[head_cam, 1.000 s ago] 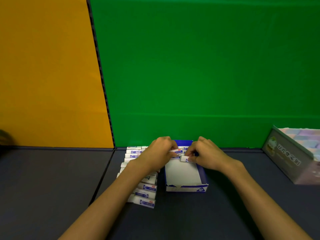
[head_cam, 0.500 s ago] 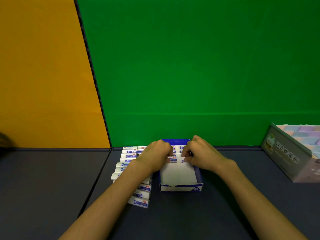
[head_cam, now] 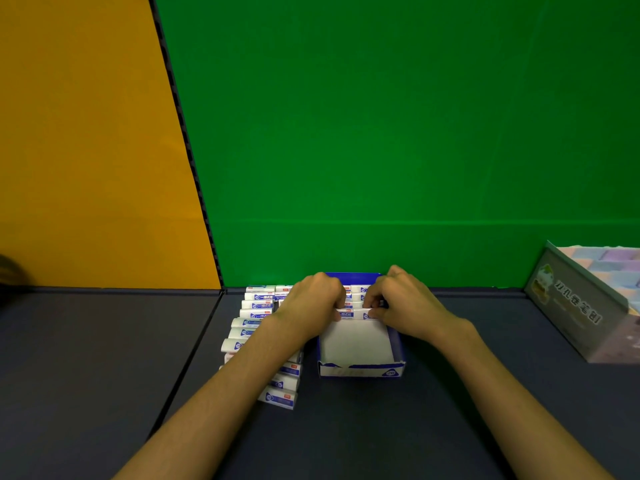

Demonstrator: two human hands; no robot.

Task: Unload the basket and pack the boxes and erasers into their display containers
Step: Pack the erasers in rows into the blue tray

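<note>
Both hands met over the far end of the blue-and-white cardboard display tray [head_cam: 360,370] near the table's back edge. The left hand [head_cam: 313,306] and right hand [head_cam: 405,304], fingers curled, pinched a white eraser in a blue-printed sleeve [head_cam: 353,314] by its ends, seemingly seating it against the few rows already packed. Most of the tray lay bare, and loose erasers [head_cam: 258,313] waited in rows just left of it.
</note>
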